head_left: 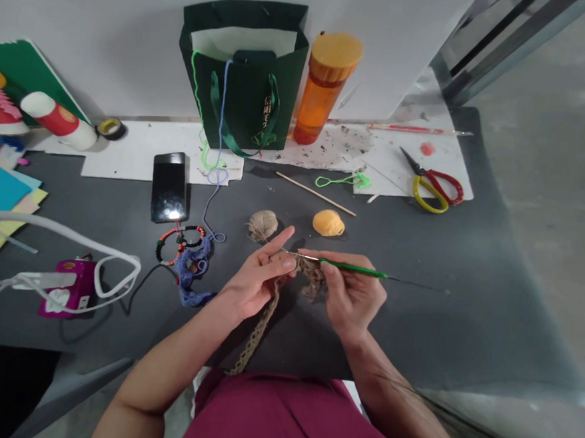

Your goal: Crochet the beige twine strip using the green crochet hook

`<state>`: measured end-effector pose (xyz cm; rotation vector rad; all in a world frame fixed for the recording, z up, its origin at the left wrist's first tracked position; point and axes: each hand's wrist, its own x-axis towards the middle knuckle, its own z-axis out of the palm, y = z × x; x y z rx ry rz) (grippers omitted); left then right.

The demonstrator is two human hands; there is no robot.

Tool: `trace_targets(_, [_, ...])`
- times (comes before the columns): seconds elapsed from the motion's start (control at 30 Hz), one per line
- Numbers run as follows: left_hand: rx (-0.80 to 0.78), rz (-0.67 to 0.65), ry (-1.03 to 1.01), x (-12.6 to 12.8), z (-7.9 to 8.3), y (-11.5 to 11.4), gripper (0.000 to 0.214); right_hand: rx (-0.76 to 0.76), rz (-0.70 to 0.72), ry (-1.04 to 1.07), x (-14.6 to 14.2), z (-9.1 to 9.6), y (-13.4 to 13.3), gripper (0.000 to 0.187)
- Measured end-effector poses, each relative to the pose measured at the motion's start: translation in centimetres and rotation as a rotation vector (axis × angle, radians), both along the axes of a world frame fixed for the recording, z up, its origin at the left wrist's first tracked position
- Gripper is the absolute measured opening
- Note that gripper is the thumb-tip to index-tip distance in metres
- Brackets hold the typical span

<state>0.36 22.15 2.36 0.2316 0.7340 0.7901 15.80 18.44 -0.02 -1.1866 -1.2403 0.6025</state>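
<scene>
My right hand (pixel 356 292) grips a crochet hook (pixel 353 268) by its green handle, the metal tip pointing left into the work. Between the thumb and fingers of my left hand (pixel 261 274) is pinched a tan crochet piece (pixel 311 279), and the left index finger is stretched out with yarn near it. A long tan crocheted strip (pixel 255 335) hangs from the left hand toward my lap. Just beyond the left hand lies a tan yarn ball (pixel 263 225). A yellow yarn ball (pixel 328 223) sits beyond the right hand. The hook's tip is partly hidden by the yarn and fingers.
Blue crochet work (pixel 192 279) and a beaded bracelet (pixel 167 248) lie left, below a phone (pixel 169 187). A green paper bag (pixel 247 82) and orange bottle (pixel 326 86) stand at the back. Scissors (pixel 433 186) rest at right, a wooden stick (pixel 315 194) mid-table. Cables (pixel 72 221) loop at left.
</scene>
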Motion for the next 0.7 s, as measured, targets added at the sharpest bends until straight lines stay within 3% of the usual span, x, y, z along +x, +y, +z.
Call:
trace_targets(0.1, [0.019,0.011,0.012,-0.17,-0.02,0.29,0.061,-0.123,-0.03,0.146,-0.1,0.09,-0.01,0.006])
trace_targets(0.27, [0.077,-0.01,0.023,-0.3,0.15,0.42,0.056,-0.306,0.091,0.507,-0.37,0.63,0.7,0.015])
trace_targets(0.37, [0.177,0.009,0.052,0.01,0.26,0.06,0.057,-0.333,0.151,0.636,-0.61,0.47,0.86,0.016])
trace_targets(0.53, [0.313,0.029,0.132,0.46,0.17,-0.41,0.057,-0.172,0.148,0.473,-0.62,0.03,0.8,0.009])
trace_targets(0.7, [0.327,0.125,0.197,0.64,-0.03,-0.35,0.055,-0.025,0.16,0.158,-0.25,0.73,0.92,0.008])
